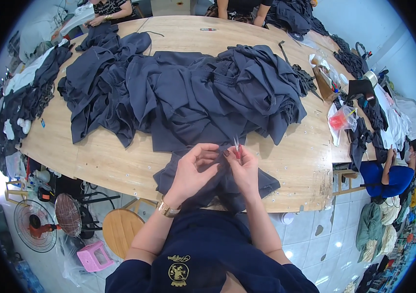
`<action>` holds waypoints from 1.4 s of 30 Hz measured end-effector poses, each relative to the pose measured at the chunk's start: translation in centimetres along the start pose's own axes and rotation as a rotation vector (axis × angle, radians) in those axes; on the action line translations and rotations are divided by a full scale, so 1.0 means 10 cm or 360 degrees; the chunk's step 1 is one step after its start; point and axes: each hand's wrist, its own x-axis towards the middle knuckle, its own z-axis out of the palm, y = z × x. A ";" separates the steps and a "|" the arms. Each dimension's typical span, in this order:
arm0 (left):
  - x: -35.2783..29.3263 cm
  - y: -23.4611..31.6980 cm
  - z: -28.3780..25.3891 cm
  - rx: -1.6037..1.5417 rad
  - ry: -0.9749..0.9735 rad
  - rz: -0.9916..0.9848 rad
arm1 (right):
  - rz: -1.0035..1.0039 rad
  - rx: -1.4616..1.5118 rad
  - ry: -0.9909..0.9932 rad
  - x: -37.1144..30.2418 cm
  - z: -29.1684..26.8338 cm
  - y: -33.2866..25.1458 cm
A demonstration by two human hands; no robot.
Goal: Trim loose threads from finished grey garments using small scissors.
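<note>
My right hand [243, 171] is closed around a small pair of thread snips [237, 149] with red handles, the pointed metal blades sticking up past the fingers. Its thumb and fingertips are close to a dark grey garment [266, 184] at the table's near edge, just in front of my body. Over the same garment, my left hand [191, 173] is open, fingers bent and thumb apart, with no object visible between them. Beyond both hands lies a large heap of dark grey garments [183, 97], some with gathered waistbands.
The pale wooden table [305, 171] curves around me. At its right are a bagged red drink [342, 118] and a brown bag [324, 82]. Other people sit across and at the right. A wooden stool [122, 232], pink stool [94, 256] and fan [34, 225] stand at left.
</note>
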 end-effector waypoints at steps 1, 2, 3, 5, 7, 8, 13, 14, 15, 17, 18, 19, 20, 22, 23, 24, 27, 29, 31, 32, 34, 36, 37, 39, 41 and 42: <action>0.01 0.00 0.01 0.0289 0.0004 0.0111 | -0.0057 -0.0028 0.0006 0.01 -0.02 0.02; 0.00 0.00 0.03 0.0306 0.0034 0.0062 | -0.0056 -0.0026 0.0007 0.00 -0.02 -0.03; 0.00 0.02 0.03 0.0307 0.0033 0.0062 | 0.0048 -0.0023 -0.0025 -0.01 -0.02 -0.10; -0.01 0.07 0.03 0.0667 0.0032 0.0100 | 0.0152 -0.0020 -0.0054 -0.03 -0.01 -0.22; 0.01 0.06 0.06 0.0646 0.0040 0.0191 | 0.0160 0.0174 -0.0164 -0.05 0.04 -0.28; 0.02 0.06 0.07 0.0624 0.0051 0.0282 | 0.0027 0.0178 -0.0145 -0.04 0.07 -0.24; 0.05 -0.04 -0.03 0.0488 0.0041 0.0118 | 0.0011 0.0203 -0.0307 -0.10 0.04 -0.38; 0.06 -0.07 -0.05 0.0339 0.0077 0.0022 | 0.0070 0.0436 -0.0276 -0.10 0.01 -0.39; 0.07 -0.08 -0.08 0.0342 0.0080 0.0026 | 0.0129 0.0669 -0.0247 -0.10 0.00 -0.40; 0.10 -0.09 -0.12 0.0126 0.0039 0.0042 | 0.0039 0.0561 -0.0191 0.02 -0.03 -0.29; 0.11 -0.08 -0.14 0.0150 0.0029 0.0047 | 0.0060 0.0390 -0.0179 0.08 -0.06 -0.19; 0.10 -0.06 -0.12 0.0152 0.0025 0.0054 | 0.0080 0.0220 -0.0167 0.13 -0.09 -0.10; 0.09 -0.05 -0.11 0.0113 0.0055 0.0065 | 0.0100 0.0139 -0.0222 0.16 -0.10 -0.02; 0.07 -0.03 -0.12 0.0162 0.0090 0.0083 | -0.0076 -0.0031 -0.0212 0.20 -0.07 0.15; 0.05 -0.03 -0.14 0.0169 0.0101 0.0092 | -0.0239 -0.0202 -0.0203 0.20 -0.03 0.18; 0.04 -0.03 -0.15 0.0212 0.0142 0.0089 | -0.0259 -0.0269 -0.0248 0.16 -0.02 0.17; 0.06 -0.07 -0.18 0.0300 0.0216 0.0102 | -0.0287 -0.0262 -0.0291 0.17 0.00 0.28; 0.07 -0.11 -0.19 0.0306 0.0342 0.0073 | -0.0163 -0.0154 -0.0313 0.17 0.01 0.31; 0.09 -0.17 -0.22 0.0293 0.0406 0.0088 | 0.0079 -0.0198 -0.0418 0.18 -0.01 0.31; 0.10 -0.19 -0.22 0.0273 0.0459 0.0104 | 0.0080 -0.0197 -0.0419 0.18 -0.01 0.33; 0.13 -0.16 -0.21 0.0300 0.0469 0.0108 | -0.0345 -0.0400 -0.0305 0.21 0.01 0.36; 0.11 -0.16 -0.23 0.0266 0.0487 0.0139 | -0.0285 -0.0261 -0.0362 0.19 0.08 0.29; 0.08 -0.19 -0.22 0.0203 0.0485 0.0168 | -0.0218 -0.0130 -0.0408 0.17 0.13 0.25; 0.06 -0.18 -0.18 0.0392 0.0405 0.0250 | -0.0093 0.0069 -0.0538 0.16 0.12 0.22; 0.04 -0.26 -0.13 0.0239 0.0367 0.0239 | 0.0130 -0.0133 -0.0768 0.17 0.00 0.25; 0.04 -0.34 -0.11 0.0178 0.0341 0.0156 | 0.0249 0.0129 -0.0712 0.12 0.01 0.26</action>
